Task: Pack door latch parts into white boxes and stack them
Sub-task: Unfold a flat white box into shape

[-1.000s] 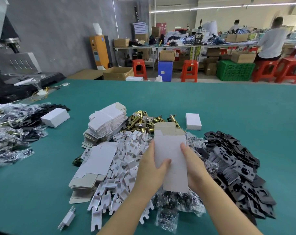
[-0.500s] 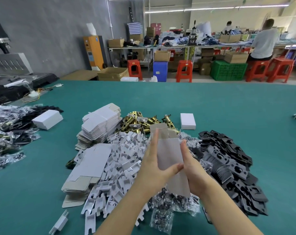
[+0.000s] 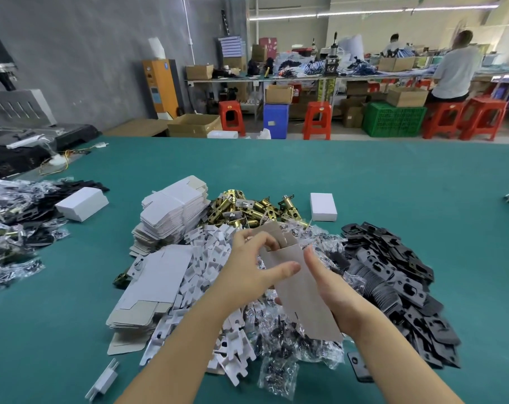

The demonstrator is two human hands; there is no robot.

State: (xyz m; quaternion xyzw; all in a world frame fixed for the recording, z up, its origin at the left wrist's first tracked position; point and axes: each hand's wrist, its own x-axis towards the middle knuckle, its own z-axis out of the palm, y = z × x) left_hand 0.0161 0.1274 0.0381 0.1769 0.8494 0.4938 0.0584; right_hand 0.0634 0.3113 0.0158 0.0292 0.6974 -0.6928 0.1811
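A half-formed cardboard box (image 3: 301, 290), grey-brown and matte, is held between both hands above the parts heap. The left hand (image 3: 248, 269) curls its fingers over the box's open far end, thumb across its face; the right hand (image 3: 332, 290) cups its side edge. Beneath lie white plastic inserts (image 3: 215, 258), crinkly bagged screws (image 3: 279, 339), brass latches (image 3: 247, 208) and black plates (image 3: 393, 272) on the teal table (image 3: 393, 185).

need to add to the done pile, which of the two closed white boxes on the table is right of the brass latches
The small closed white box lying flat; the other sits far left.
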